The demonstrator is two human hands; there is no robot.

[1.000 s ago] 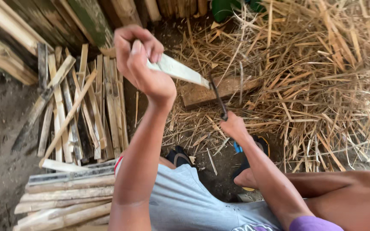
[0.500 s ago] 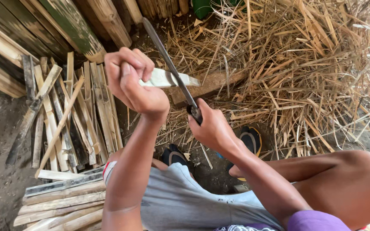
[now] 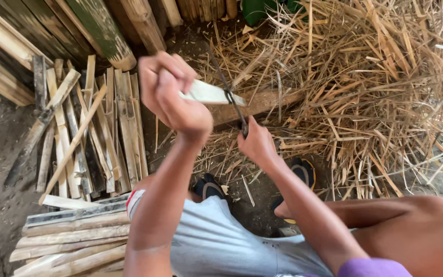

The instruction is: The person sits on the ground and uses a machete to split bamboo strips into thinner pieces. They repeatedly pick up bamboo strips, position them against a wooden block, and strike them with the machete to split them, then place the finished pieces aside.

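My left hand (image 3: 173, 95) is raised in the middle of the view, closed around a pale split bamboo strip (image 3: 212, 94) that points right. My right hand (image 3: 256, 145) grips the handle of a long dark knife (image 3: 226, 92). The blade runs up and away from me, and its edge meets the far end of the strip. Below the strip lies a brown wooden block (image 3: 262, 105) on the ground.
A loose heap of dry bamboo shavings (image 3: 375, 87) fills the right side. Cut bamboo slats (image 3: 93, 128) lie in a pile at left, more stacked (image 3: 73, 236) near my knee. Thick bamboo poles (image 3: 103, 31) lean at the top. My sandalled feet (image 3: 303, 172) rest on dirt.
The knife swung up from low beside the block to against the strip's end. My left hand and the strip shifted slightly left and lower.
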